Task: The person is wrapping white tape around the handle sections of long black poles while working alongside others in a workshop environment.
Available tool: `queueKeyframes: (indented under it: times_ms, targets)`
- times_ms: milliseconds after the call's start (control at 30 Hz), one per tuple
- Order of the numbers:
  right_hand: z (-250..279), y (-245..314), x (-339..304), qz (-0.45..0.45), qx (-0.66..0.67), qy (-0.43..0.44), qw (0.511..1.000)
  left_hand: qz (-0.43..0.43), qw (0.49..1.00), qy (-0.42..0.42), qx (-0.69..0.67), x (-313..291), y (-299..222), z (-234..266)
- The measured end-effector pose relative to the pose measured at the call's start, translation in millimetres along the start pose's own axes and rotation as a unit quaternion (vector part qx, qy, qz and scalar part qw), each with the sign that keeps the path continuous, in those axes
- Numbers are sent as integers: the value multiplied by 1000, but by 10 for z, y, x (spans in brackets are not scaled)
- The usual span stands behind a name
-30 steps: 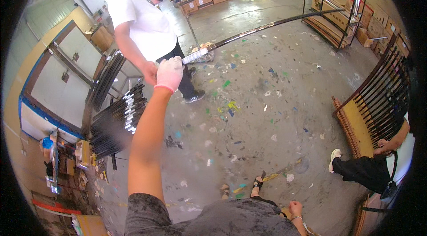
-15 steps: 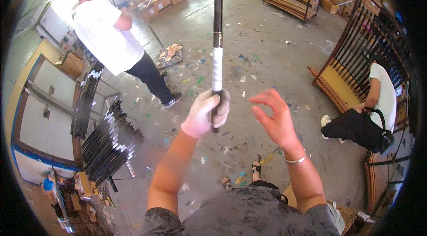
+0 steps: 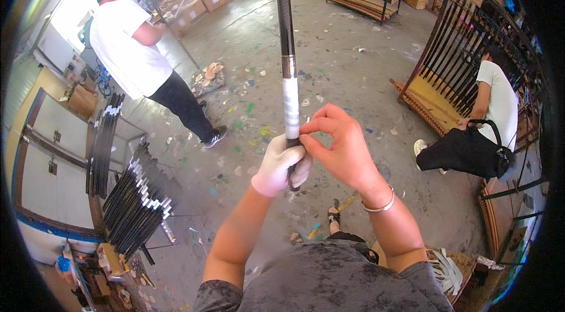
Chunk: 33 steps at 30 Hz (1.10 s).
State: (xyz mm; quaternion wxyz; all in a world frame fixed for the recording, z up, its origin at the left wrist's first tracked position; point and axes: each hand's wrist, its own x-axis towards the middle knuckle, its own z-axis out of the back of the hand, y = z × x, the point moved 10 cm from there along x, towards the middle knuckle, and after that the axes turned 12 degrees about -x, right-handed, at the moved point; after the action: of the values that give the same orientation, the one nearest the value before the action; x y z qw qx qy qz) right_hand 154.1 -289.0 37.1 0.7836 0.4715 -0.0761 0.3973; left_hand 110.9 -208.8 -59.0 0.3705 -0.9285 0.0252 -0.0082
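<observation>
A long glossy black pole stands almost upright in front of me, and its top runs out of view. White wrapping covers a stretch of it just above my grip. My left hand, in a white glove, is closed around the dark lower end. Bare and wearing a silver bangle, my right hand is pinched, thumb and forefinger at the lower edge of the wrapping. What lies between those fingertips is too small to make out.
Bundled black tubes with silvery ends lie on a stand at left. A person in a white shirt stands far left. Another person bends by a rack of dark poles at right. White strips lie near my right side.
My right hand has moved left onto the wrapping's lower edge and gone from spread fingers to a pinch. The pole has sunk slightly lower in view and tilts a little more.
</observation>
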Motion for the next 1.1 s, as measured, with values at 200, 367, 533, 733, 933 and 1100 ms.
queueKeyframes:
  times_ms: [200, 367, 533, 733, 933, 1100]
  targets:
    - [47, 42, -44, 23, -62, -33, 997, -45, 993, -52, 92, 15, 9, 55]
    - [-22, 105, -17, 29, -30, 0, 999, -74, 971, -124, 188, -4, -90, 87]
    - [319, 1, -147, -22, 127, -10, 992, -37, 992, -85, 91, -15, -52, -142]
    - [94, -29, -120, -49, -58, -28, 997, -150, 933, -221, 241, -6, -111, 52]
    - [-62, 213, -38, 41, -70, 8, 997, -194, 933, -208, 222, -176, -175, 165]
    - [2237, -1801, -629, -186, -308, -244, 901, 7, 975, 153, -159, -419, -26, -85]
